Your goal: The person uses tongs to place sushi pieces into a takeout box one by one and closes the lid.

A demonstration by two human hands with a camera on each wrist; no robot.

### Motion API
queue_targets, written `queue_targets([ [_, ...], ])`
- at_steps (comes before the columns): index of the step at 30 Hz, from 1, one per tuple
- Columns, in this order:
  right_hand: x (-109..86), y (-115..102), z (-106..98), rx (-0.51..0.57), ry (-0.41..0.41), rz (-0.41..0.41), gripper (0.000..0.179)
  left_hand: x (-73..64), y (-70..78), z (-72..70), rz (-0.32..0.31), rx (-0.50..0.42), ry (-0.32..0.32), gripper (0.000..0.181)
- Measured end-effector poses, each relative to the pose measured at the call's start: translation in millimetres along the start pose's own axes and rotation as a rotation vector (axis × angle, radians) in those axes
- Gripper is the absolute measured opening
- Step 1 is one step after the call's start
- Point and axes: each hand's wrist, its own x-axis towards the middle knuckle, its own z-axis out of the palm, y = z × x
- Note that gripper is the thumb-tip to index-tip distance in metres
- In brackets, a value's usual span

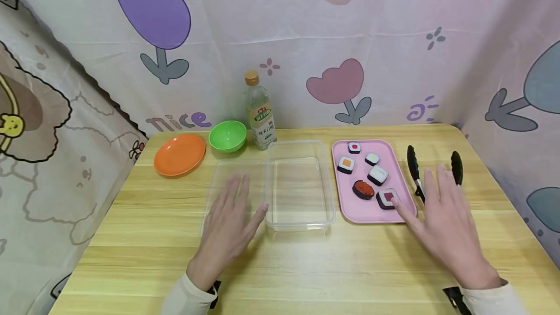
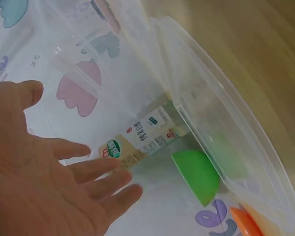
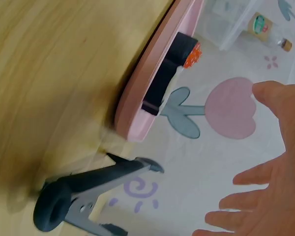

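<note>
Pause, I judge, before any grasp. Left hand hovers over the clear lid, fingers loosely spread, thumb out wide; right hand hangs above the tongs, spread just as wide, thumb toward the near right corner of the pink tray. Neither has hold of anything. A move on the tongs would call for lowering the right hand and curling my fingers round them. They lie right of the tray, arms splayed, dark ends pointing away from me, metal between. Six sushi pieces sit on the tray, mostly dark-sided with pale tops, one capped in orange-red grains. Clear box stands between lid and tray.
</note>
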Motion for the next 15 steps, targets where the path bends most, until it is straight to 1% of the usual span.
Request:
queue_targets([
  [4, 0.4, 8.5, -1.3, 0.014, 0.012, 0.065, 0.101, 1.6, 2.0, -2.2, -0.009, -0.103, -0.034, 0.083],
  [6, 0.8, 12.7, -1.4, 0.020, 0.002, 0.113, 0.106, 3.2, 2.4, -2.2, -0.020, -0.151, -0.050, 0.084],
  [11, 0.5, 23.5, -0.1, 0.011, -0.022, 0.231, 0.111, 7.6, 3.1, -1.6, -0.080, -0.252, -0.110, 0.089],
  [13, 0.6, 28.4, 1.2, 0.009, -0.003, 0.251, 0.108, 9.5, 4.0, -1.1, -0.109, -0.280, -0.130, 0.090],
  [15, 1.1, 33.1, 2.7, 0.008, 0.029, 0.251, 0.104, 11.6, 5.2, -0.3, -0.130, -0.303, -0.137, 0.089],
])
